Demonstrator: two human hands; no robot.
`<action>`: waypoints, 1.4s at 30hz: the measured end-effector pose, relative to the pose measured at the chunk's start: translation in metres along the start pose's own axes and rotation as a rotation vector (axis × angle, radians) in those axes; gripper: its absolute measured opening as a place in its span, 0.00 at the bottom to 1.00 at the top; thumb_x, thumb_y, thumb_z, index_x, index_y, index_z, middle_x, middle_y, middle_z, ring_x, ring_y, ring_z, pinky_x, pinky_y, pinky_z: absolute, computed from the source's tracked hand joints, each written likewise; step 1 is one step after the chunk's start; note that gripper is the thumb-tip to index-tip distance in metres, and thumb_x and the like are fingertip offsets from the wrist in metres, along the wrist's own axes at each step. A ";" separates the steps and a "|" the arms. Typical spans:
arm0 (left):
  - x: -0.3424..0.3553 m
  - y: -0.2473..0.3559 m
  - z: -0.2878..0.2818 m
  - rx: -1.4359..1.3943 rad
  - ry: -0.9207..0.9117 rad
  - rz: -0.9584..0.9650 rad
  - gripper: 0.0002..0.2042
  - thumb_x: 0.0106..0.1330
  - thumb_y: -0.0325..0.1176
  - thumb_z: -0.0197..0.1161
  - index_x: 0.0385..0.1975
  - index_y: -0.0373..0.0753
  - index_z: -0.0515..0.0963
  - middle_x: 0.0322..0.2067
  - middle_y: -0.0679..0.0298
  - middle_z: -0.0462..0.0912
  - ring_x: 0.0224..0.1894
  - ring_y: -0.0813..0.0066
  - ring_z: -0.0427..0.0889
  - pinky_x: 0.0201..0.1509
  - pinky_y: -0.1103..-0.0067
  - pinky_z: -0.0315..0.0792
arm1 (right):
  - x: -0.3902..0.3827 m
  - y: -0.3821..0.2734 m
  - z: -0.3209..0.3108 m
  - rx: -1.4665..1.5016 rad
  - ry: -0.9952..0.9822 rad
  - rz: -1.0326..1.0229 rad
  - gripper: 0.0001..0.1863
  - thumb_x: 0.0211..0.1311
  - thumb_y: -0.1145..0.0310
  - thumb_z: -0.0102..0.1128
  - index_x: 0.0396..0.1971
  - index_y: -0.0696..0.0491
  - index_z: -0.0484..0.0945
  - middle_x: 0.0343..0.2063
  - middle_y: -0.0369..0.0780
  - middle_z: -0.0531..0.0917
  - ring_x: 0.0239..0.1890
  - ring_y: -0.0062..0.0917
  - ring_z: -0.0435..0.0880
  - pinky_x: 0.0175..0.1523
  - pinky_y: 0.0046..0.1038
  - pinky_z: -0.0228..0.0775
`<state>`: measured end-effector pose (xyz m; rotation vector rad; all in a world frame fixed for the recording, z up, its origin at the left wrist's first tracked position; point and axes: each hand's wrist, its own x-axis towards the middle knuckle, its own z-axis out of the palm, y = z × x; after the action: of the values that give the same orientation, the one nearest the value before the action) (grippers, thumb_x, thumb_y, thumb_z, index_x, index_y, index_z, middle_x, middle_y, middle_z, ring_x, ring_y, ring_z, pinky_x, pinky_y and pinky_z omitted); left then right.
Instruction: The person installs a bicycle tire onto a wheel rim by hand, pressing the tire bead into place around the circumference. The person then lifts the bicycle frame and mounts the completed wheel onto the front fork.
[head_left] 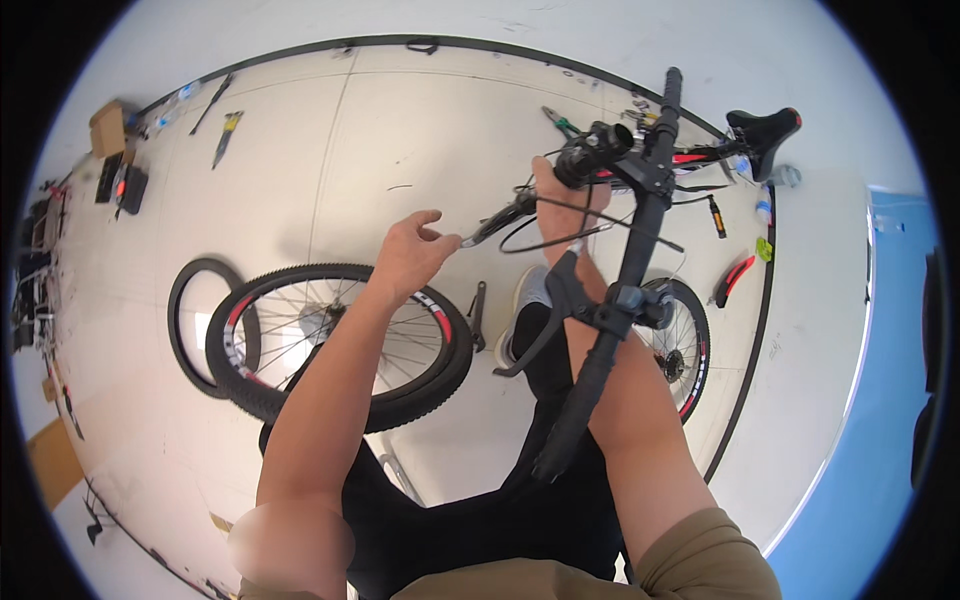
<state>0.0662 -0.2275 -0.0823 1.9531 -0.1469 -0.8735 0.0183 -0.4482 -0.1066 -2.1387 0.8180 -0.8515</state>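
A bicycle frame [700,157] with black and red tubes stretches from the centre to the far right, a black saddle [768,138] at its far end. My right hand [568,205] is closed around its front end, under the handlebar [645,225]; cables partly cover the fingers. A brake lever [545,335] hangs over my right forearm. Toward the left runs a dark fork leg [505,218] with a silver tip. My left hand [412,258] has its fingers apart, with a fingertip at or touching that tip. Below it lies a wheel [240,385] with a black tyre and red-and-white rim.
A loose tyre [183,330] lies left of the wheel, and a crank arm [479,315] to its right. Another wheel [697,350] sits beyond my right forearm. Pliers [560,122], a yellow-handled tool [228,138], a red fender [735,280] and a cardboard box [108,130] surround the work area.
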 end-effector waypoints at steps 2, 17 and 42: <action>0.018 -0.011 0.024 0.107 -0.009 -0.005 0.37 0.58 0.42 0.70 0.67 0.28 0.70 0.53 0.44 0.83 0.47 0.59 0.86 0.54 0.70 0.78 | 0.003 0.003 -0.003 0.117 0.050 0.062 0.16 0.55 0.67 0.71 0.34 0.58 0.72 0.27 0.40 0.80 0.34 0.37 0.78 0.43 0.44 0.67; 0.004 -0.086 0.060 0.903 -0.381 -0.118 0.42 0.58 0.61 0.67 0.69 0.41 0.70 0.62 0.48 0.78 0.63 0.48 0.77 0.67 0.61 0.72 | 0.011 -0.028 -0.004 0.150 -0.088 0.390 0.46 0.44 0.75 0.72 0.61 0.66 0.52 0.35 0.46 0.81 0.39 0.37 0.81 0.48 0.37 0.73; -0.042 -0.078 0.072 1.082 -0.793 -0.319 0.35 0.52 0.56 0.68 0.57 0.38 0.81 0.61 0.51 0.80 0.61 0.54 0.80 0.63 0.65 0.75 | 0.009 0.001 0.012 0.028 0.024 0.360 0.44 0.47 0.70 0.76 0.59 0.67 0.56 0.35 0.43 0.81 0.37 0.32 0.83 0.43 0.35 0.75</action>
<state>-0.0295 -0.2196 -0.1441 2.4733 -0.9513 -2.0523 0.0326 -0.4510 -0.1112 -1.8797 1.1530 -0.6947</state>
